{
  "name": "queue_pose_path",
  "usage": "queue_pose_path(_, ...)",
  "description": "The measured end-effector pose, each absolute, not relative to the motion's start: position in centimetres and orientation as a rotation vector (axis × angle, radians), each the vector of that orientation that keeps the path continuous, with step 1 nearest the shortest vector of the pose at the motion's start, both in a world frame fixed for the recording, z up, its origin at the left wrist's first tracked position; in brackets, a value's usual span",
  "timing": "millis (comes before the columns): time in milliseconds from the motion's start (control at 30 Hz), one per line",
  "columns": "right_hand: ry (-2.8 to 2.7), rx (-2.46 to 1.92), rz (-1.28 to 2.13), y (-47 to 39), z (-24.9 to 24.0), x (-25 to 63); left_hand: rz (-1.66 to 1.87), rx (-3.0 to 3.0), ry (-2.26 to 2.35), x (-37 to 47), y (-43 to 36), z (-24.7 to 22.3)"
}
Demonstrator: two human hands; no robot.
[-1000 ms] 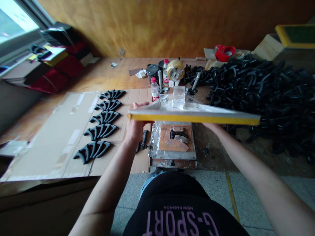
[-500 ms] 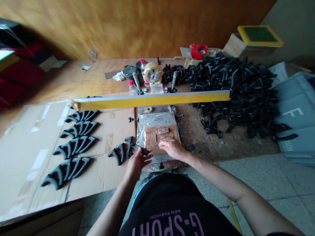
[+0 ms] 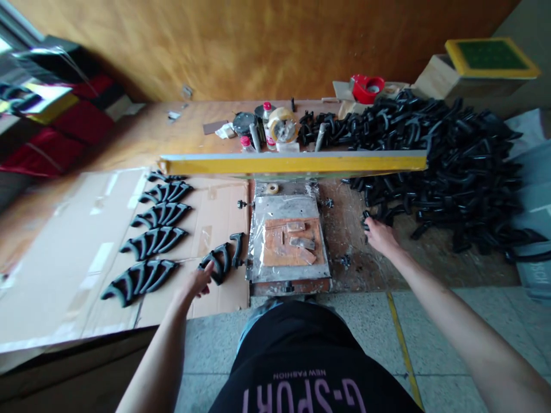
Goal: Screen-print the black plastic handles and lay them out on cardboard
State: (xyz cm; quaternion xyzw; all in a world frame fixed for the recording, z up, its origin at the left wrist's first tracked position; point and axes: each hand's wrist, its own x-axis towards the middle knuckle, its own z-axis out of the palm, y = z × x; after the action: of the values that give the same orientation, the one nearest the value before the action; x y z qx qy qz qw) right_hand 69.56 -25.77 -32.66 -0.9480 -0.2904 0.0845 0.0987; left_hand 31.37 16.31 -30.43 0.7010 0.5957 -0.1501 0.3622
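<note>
My left hand [image 3: 200, 282] is over the cardboard, thumb and finger closed at the left end of a small group of black curved handles [image 3: 221, 261]. The handle at its fingertips is partly hidden. My right hand [image 3: 382, 236] reaches to the near left edge of a large heap of black handles [image 3: 447, 166], its fingers closed round one black curved handle [image 3: 366, 220]. Between my hands lies a metal plate fixture [image 3: 284, 206] with a brown, film-covered pad [image 3: 275, 252] carrying several small clear blocks. Neither hand touches it.
A yellow-edged frame [image 3: 293, 165] spans above the fixture. Rows of black handles [image 3: 140, 281] lie on the cardboard sheet [image 3: 167, 304]. Behind stand a bottle [image 3: 267, 129], tape rolls [image 3: 283, 123] and a red tape dispenser [image 3: 367, 88]. A grey crate [image 3: 536, 201] stands at right.
My left hand has moved left from the fixture's edge, where it held a black handle, to the small group. My right hand has left the pad and gone right to the heap. The view has shifted.
</note>
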Motion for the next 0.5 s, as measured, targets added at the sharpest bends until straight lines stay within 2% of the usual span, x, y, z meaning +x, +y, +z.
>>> queue_pose_path(133,-0.908,-2.09,0.246,-18.0,-30.6,65.2,0.045,1.854,1.226,38.3,15.8,-23.4)
queue_pose_path(200,-1.072,-1.909,0.273,-14.3,-30.4,62.5,0.495,1.728,0.865,42.4,14.6,-19.7)
queue_pose_path(267,-1.271,-1.92,0.238,-11.4,-30.7,60.2,0.722,1.577,0.63,45.7,13.0,-16.3)
queue_pose_path(367,-1.486,-2.099,0.086,-9.8,-31.2,58.4,0.787,1.489,0.502,47.8,10.9,-13.3)
queue_pose_path(500,-1.483,-2.201,0.028,-11.8,-31.3,59.3,0.731,1.497,0.565,44.6,9.0,-14.2)
